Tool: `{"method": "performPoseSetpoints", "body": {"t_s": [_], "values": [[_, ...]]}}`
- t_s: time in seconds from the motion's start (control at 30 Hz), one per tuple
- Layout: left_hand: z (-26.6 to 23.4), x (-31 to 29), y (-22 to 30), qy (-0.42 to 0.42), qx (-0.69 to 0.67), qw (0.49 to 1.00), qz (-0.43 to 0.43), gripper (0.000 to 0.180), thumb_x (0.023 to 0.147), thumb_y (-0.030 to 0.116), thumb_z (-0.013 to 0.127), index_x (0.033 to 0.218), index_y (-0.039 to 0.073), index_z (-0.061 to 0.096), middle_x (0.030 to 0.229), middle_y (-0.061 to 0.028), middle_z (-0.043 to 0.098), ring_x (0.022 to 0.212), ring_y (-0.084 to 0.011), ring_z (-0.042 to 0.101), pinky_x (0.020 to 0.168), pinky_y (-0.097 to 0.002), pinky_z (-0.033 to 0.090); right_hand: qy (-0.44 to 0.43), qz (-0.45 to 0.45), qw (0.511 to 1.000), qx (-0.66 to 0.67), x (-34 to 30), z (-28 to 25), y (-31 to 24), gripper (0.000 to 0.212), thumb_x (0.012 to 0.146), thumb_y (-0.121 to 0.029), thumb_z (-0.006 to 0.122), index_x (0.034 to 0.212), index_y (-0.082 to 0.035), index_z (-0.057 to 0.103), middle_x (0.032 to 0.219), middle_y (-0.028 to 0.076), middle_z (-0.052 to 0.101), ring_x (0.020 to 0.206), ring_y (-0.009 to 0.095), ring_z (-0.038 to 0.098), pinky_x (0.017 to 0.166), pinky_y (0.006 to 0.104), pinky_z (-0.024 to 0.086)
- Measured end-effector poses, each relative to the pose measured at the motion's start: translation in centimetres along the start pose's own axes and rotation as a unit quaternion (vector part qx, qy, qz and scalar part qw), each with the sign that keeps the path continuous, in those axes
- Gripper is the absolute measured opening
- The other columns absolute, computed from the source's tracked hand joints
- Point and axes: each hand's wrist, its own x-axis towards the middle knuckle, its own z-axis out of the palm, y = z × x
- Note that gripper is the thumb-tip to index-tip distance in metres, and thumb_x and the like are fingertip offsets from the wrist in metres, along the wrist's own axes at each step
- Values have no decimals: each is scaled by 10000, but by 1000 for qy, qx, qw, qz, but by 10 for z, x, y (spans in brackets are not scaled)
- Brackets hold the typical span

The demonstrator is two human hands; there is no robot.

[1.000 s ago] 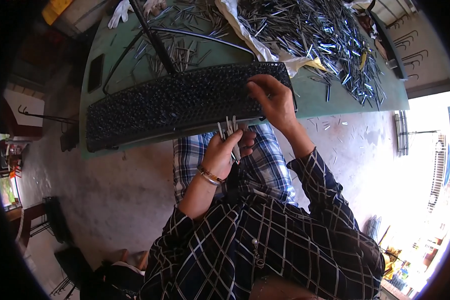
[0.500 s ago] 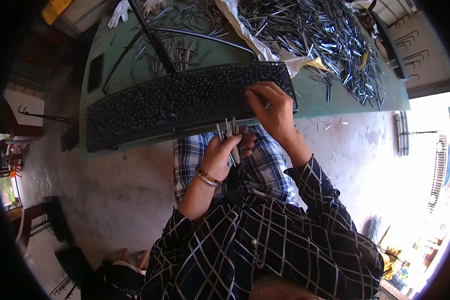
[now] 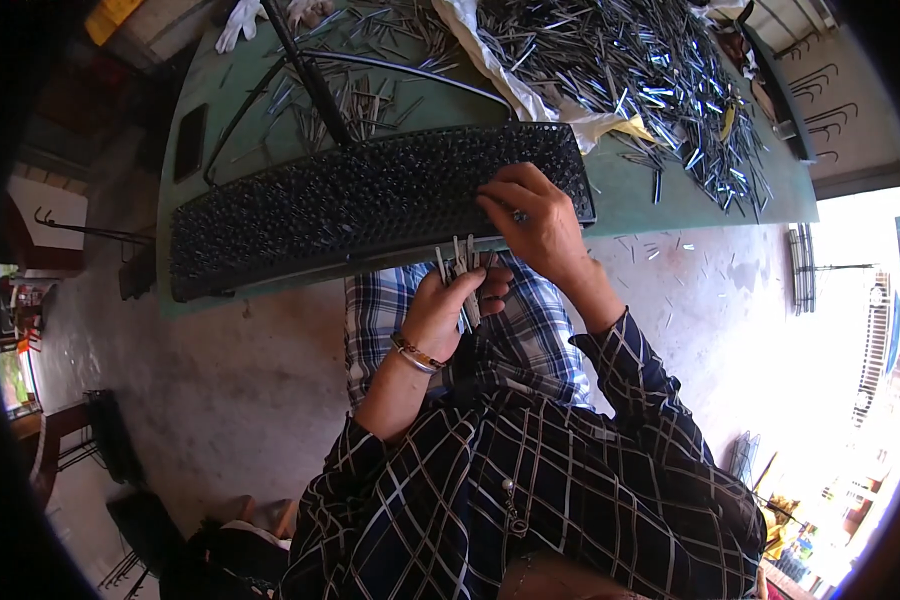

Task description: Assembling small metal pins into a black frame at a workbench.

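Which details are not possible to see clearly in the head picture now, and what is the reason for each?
Head view:
- Whether the fingertips of the right hand hold anything: too small against the black perforated panel.
- How many thin grey strips the left hand holds: its fingers and thumb cover them.
- Far end of the metallic pile: cut off by the top edge.

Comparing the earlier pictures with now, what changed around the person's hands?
The bare right hand has shifted leftward and slightly toward the body over the long black perforated metal panel; whether it gripped or released anything cannot be made out. The bare left hand still holds several thin grey metal rods, and the panel stayed put.
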Motion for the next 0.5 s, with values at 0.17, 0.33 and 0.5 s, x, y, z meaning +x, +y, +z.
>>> {"method": "performPoseSetpoints", "body": {"t_s": [0.17,0.33,0.5], "values": [[2,-2,-1,10,-2,1000,1,213,907,128,507,1074,23,587,960,-126,661,838,-174,643,680,-306,536,6,44,999,-1,-3,1,1,120,766,-48,678,880,-14,682,912,110,613,762,241,630,654,301,512],[1,-5,-4,1,5,1000,6,213,909,128,505,1066,12,590,966,-130,661,836,-177,643,677,-303,534,59,99,993,26,-12,3,1,112,764,-41,682,874,-16,683,907,104,611,747,224,625,636,288,507],[-30,-25,7,10,54,998,9,238,914,143,502,1080,-7,582,946,-112,664,807,-159,635,630,-271,511,89,29,995,-16,-16,16,12,104,751,-26,689,854,-23,676,889,106,608,762,237,620,635,295,501]]}}
